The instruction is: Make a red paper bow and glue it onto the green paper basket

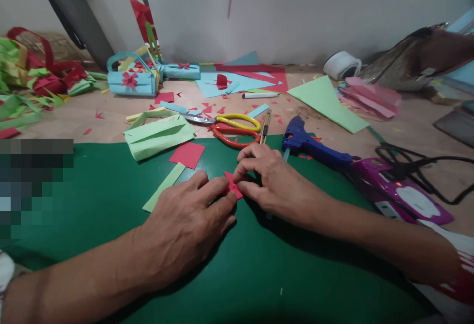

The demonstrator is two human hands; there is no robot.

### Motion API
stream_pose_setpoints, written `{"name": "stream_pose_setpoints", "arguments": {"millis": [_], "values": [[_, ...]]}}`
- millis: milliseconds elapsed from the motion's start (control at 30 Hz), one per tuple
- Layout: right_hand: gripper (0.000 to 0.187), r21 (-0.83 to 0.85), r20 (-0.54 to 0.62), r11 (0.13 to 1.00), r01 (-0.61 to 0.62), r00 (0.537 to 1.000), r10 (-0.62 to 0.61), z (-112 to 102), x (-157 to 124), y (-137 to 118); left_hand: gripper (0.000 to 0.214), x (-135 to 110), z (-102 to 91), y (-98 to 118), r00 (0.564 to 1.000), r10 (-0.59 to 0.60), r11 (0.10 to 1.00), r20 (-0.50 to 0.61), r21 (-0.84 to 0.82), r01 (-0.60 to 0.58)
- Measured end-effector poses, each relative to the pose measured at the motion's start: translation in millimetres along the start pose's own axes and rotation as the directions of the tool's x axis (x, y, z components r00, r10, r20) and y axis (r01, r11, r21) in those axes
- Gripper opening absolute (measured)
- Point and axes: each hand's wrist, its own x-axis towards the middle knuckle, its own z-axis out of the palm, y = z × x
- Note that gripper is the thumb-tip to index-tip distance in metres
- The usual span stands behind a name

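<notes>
A small piece of red paper lies on the green mat between my two hands. My left hand grips its left side, with thumb and forefinger pressed together at the edge. From the right, my right hand pinches the same paper between thumb and bent fingers. The fingertips cover much of it, so its full shape is hidden. Just beyond my left hand are a red paper square, a light green strip and a folded light green paper bag.
Scissors with yellow and orange handles and a box cutter lie beyond my hands. A blue glue gun sits right, beside a purple power strip with black cable. Blue paper bags with red bows stand at the back left.
</notes>
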Motion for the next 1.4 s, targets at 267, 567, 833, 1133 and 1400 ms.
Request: {"name": "stream_pose_setpoints", "arguments": {"millis": [267,567,833,1133,1400], "values": [[0.015,0.008,-0.039,1.0,-0.011,0.999,0.011,5.1,0.8,0.5,0.027,0.7,0.6,0.6,1.0,0.008,1.0,-0.022,0.006,-0.008],[0.013,0.022,-0.031,1.0,-0.02,0.999,0.021,5.0,1.6,2.4,0.026,-1.3,-0.6,0.0,1.0,0.015,1.0,-0.016,0.006,-0.015],[0.017,0.053,-0.034,0.998,0.019,0.999,-0.018,2.8,-0.5,2.5,0.026,-1.0,-1.6,0.9,1.0,-0.008,1.0,0.012,-0.014,0.008],[0.026,0.0,-0.023,0.996,0.086,0.996,-0.086,3.7,-5.0,4.3,0.026,-0.3,0.2,0.5,1.0,-0.014,1.0,0.008,-0.024,0.014],[0.017,0.004,-0.033,0.999,0.047,0.998,-0.047,1.1,-7.1,5.6,0.025,-1.4,-1.6,0.8,1.0,0.002,1.0,-0.003,-0.018,-0.002]]}}
